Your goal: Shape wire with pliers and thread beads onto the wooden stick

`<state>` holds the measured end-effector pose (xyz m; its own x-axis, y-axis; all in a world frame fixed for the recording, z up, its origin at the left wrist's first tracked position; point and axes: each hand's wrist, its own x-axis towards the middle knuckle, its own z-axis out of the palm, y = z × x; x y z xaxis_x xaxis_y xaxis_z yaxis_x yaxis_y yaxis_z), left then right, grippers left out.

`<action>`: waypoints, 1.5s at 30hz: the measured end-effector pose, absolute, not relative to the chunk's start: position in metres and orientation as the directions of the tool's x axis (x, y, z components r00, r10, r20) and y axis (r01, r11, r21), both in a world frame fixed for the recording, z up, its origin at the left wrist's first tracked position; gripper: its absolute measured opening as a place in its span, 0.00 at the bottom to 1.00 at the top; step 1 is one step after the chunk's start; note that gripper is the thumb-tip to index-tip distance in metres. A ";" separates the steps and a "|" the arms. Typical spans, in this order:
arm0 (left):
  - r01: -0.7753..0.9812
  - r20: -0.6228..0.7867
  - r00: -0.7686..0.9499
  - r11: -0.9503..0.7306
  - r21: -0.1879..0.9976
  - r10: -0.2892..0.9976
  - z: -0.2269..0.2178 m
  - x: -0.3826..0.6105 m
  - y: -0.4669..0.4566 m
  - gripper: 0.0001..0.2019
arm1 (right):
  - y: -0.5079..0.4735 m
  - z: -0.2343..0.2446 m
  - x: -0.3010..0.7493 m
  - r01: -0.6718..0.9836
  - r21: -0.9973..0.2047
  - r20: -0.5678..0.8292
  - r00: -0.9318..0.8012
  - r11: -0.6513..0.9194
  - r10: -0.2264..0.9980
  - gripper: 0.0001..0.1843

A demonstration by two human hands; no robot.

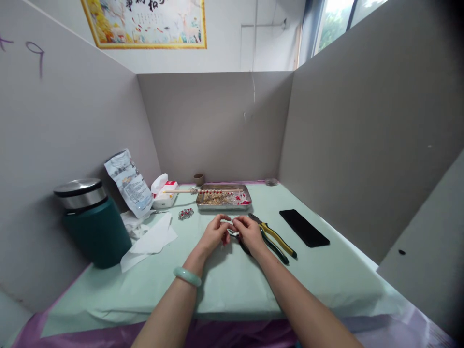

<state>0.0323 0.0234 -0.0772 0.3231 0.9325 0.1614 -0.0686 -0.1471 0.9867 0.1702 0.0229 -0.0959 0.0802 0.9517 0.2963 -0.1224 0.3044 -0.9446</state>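
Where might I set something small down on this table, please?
Bare cloth lies between the smartphone, pliers and right forearm, and between the white paper and jade-coloured bangle. It is crowded around the left hand, right hand and metal tray.

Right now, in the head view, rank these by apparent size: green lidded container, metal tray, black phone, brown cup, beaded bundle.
1. Green lidded container
2. Metal tray
3. Black phone
4. Brown cup and beaded bundle: too alike to rank
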 end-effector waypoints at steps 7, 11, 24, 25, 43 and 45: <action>-0.042 0.076 0.397 -0.064 0.997 0.915 -0.072 0.030 0.018 0.36 | 0.026 -0.094 0.176 -0.382 -0.901 0.159 0.149 0.206 0.976 0.16; -0.068 0.048 0.392 -0.023 0.997 0.919 -0.072 0.032 0.017 0.36 | 0.027 -0.096 0.175 -0.485 -0.858 0.125 0.124 0.170 0.984 0.16; 0.103 0.107 0.297 -0.143 0.984 0.949 -0.075 0.031 0.024 0.20 | 0.026 -0.096 0.174 -0.480 -0.863 0.139 0.079 0.160 0.987 0.17; 0.121 0.128 0.292 -0.170 0.978 0.948 -0.075 0.031 0.024 0.20 | 0.026 -0.096 0.174 -0.465 -0.870 0.144 0.083 0.166 0.986 0.17; 0.179 0.229 0.145 -0.253 0.951 0.963 -0.074 0.030 0.026 0.15 | 0.024 -0.095 0.174 -0.296 -0.921 0.229 0.115 0.253 0.967 0.13; 0.182 0.236 0.146 -0.260 0.948 0.961 -0.074 0.031 0.027 0.14 | 0.023 -0.096 0.174 -0.248 -0.934 0.233 0.125 0.258 0.964 0.13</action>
